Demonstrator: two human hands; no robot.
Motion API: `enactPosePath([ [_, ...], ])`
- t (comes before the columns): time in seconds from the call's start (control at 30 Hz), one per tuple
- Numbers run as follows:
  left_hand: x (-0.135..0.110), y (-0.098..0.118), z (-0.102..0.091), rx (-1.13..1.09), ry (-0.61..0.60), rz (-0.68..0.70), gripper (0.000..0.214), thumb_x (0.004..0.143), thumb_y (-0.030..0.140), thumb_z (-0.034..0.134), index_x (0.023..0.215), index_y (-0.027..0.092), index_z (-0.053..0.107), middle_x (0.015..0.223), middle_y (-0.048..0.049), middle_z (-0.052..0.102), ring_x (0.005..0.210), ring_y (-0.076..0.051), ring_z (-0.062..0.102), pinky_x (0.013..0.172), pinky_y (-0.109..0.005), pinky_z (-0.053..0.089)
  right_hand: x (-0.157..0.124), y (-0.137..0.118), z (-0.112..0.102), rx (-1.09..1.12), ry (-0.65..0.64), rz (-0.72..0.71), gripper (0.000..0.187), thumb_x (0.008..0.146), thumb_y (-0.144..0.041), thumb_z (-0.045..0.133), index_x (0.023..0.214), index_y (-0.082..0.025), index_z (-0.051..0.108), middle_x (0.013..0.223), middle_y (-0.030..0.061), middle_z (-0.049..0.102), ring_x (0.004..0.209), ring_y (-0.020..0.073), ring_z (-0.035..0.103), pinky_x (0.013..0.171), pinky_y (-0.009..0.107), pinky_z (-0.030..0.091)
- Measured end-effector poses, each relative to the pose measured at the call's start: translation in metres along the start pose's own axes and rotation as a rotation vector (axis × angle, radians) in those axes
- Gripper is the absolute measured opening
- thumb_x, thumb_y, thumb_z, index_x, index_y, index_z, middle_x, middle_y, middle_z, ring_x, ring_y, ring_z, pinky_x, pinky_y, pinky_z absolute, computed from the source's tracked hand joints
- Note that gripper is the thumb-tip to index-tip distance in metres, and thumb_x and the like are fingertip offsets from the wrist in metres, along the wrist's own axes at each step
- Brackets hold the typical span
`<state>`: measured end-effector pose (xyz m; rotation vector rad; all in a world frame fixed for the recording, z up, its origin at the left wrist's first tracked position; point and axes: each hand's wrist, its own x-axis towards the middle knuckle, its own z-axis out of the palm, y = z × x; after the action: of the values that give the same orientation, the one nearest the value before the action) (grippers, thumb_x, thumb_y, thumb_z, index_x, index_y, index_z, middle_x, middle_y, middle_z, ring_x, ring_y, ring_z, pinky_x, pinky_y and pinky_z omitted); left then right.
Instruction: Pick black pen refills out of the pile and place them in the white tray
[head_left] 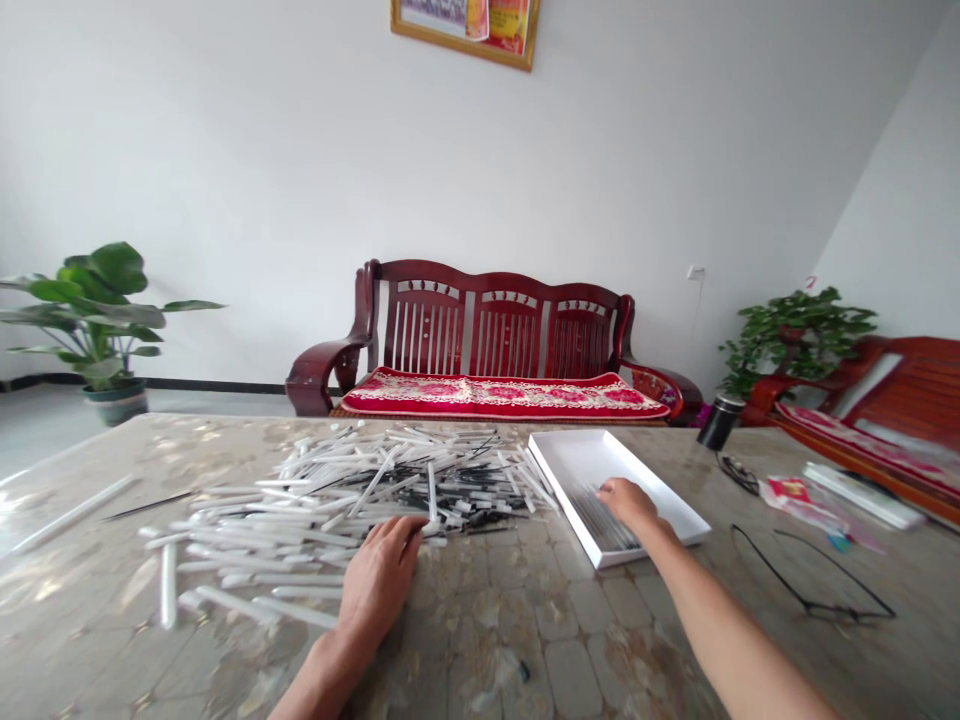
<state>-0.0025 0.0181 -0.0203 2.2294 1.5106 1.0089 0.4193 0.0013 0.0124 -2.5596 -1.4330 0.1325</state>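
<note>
Left hand, fingers bent, at the near edge of a loose pile of white and black pens on the surface; whether it grips one cannot be told. Right hand, fingers curled, inside the white box, over a row of pens along its left side; its grip is hidden.

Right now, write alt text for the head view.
A person's left hand rests at piled white and black sticks; the right hand is at thin rods inside a white box. A red sofa stands beyond the table.
</note>
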Motion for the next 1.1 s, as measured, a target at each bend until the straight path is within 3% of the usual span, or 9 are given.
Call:
enactPosePath([
  [0.2,0.001,0.019,-0.023,0.116,-0.05,-0.103,0.031,0.097,0.038,0.037,0.095,0.028,0.066,0.101,-0.0023,0.071,0.092,-0.019,0.068,0.074,-0.027,0.046,-0.022,-0.018,-0.014,0.019,0.06,-0.079,0.019,0.086,-0.025,0.059,0.095,-0.017,0.074,0.107,0.0158,0.073,0.095,0.0253,0.068,0.074,0.03,0.044],
  [0.3,0.0,0.031,-0.038,0.157,-0.156,-0.11,0.033,0.096,0.044,0.038,0.083,0.026,0.063,0.087,-0.0018,0.072,0.083,-0.02,0.068,0.066,-0.026,0.042,-0.057,-0.047,-0.015,0.146,0.034,-0.249,0.017,0.084,-0.024,0.06,0.097,-0.022,0.072,0.097,0.0054,0.074,0.09,0.0182,0.067,0.075,0.024,0.046],
  [0.4,-0.003,0.035,-0.05,0.133,-0.29,-0.119,0.029,0.089,0.044,0.048,0.074,0.024,0.062,0.072,-0.0011,0.07,0.073,-0.021,0.068,0.061,-0.026,0.039,-0.11,-0.076,-0.008,0.561,-0.323,-0.504,0.021,0.073,-0.02,0.068,0.093,-0.022,0.071,0.076,-0.0016,0.069,0.066,0.0151,0.062,0.058,0.021,0.045],
  [0.47,-0.008,0.032,-0.055,0.042,-0.418,-0.102,0.013,0.079,0.034,0.056,0.073,0.023,0.062,0.068,0.0005,0.069,0.065,-0.019,0.066,0.058,-0.025,0.038,-0.143,-0.088,-0.002,0.604,-0.567,-0.6,0.032,0.063,-0.019,0.077,0.095,-0.023,0.071,0.074,-0.0048,0.065,0.061,0.0124,0.058,0.051,0.018,0.041],
  [0.5,-0.01,0.031,-0.057,-0.014,-0.499,-0.093,0.007,0.074,0.027,0.058,0.074,0.023,0.063,0.067,0.0017,0.069,0.061,-0.017,0.065,0.055,-0.024,0.039,-0.157,-0.092,0.001,0.575,-0.614,-0.651,0.039,0.058,-0.019,0.081,0.095,-0.024,0.071,0.076,-0.0053,0.064,0.061,0.0112,0.056,0.049,0.017,0.039],
  [0.6,-0.018,0.026,-0.06,-0.122,-0.737,-0.103,0.019,0.061,0.016,0.055,0.076,0.023,0.064,0.061,0.0049,0.065,0.051,-0.015,0.062,0.048,-0.022,0.038,-0.18,-0.096,0.009,0.445,-0.686,-0.822,0.046,0.055,-0.02,0.085,0.099,-0.025,0.073,0.092,-0.0038,0.063,0.057,0.0078,0.051,0.045,0.016,0.036],
  [0.73,-0.022,0.025,-0.057,-0.052,-0.826,-0.062,0.024,0.055,0.011,0.052,0.071,0.023,0.065,0.059,0.0043,0.063,0.055,-0.016,0.062,0.049,-0.023,0.039,-0.181,-0.099,0.016,0.327,-0.616,-0.949,0.022,0.067,-0.013,0.076,0.085,-0.026,0.075,0.09,-0.0028,0.063,0.07,0.011,0.058,0.059,0.017,0.042],
  [0.87,-0.017,0.025,-0.048,0.06,-0.71,0.082,0.025,0.058,0.009,0.05,0.071,0.022,0.067,0.073,0.0006,0.069,0.07,-0.017,0.061,0.063,-0.025,0.042,-0.165,-0.112,0.02,0.259,-0.466,-0.901,0.021,0.074,-0.005,0.062,0.082,-0.022,0.072,0.091,0.0006,0.064,0.088,0.015,0.062,0.076,0.02,0.044],
  [1.1,-0.006,0.018,-0.024,-0.047,-0.488,0.2,0.028,0.07,0.012,0.055,0.093,0.024,0.068,0.102,-0.0035,0.067,0.104,-0.02,0.059,0.091,-0.028,0.042,-0.112,-0.135,0.038,0.197,-0.065,-0.687,0.024,0.08,-0.001,0.054,0.085,-0.019,0.07,0.098,0.0059,0.066,0.094,0.0168,0.063,0.085,0.023,0.044],
])
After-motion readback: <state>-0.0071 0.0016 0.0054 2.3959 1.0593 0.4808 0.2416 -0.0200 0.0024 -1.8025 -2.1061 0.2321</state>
